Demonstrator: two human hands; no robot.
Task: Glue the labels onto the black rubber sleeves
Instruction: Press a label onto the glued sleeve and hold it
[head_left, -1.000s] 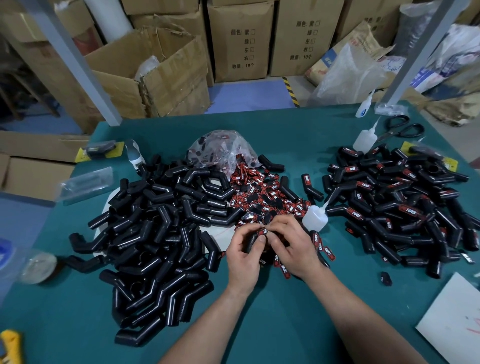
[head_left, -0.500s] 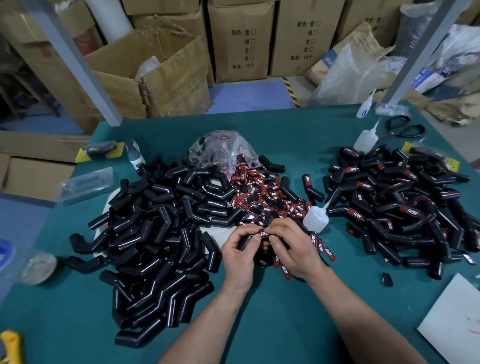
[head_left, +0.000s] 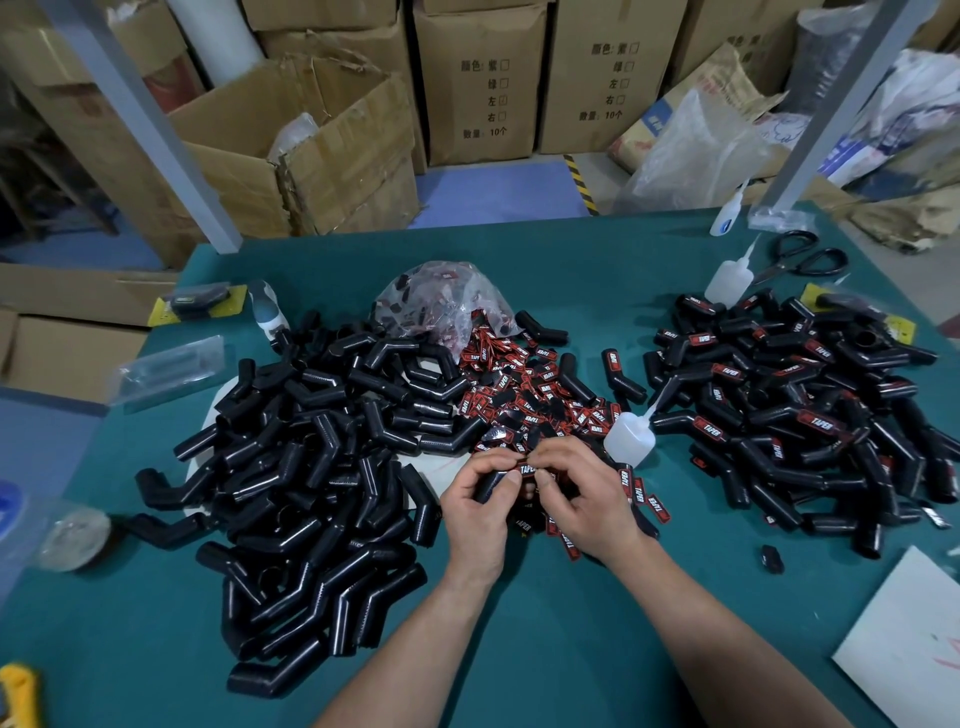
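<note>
One sleeve in left hand, right hand pinching TAPER label

Two uncountable sleeve piles flank the one label heap: left pile, right pile. Right of that heap sit three glue bottles (near bottle, middle bottle, far bottle) and one pair of scissors.

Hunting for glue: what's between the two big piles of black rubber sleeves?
Head view: a heap of red-and-black labels, a translucent plastic squeeze bottle, a few stray sleeves.
</note>
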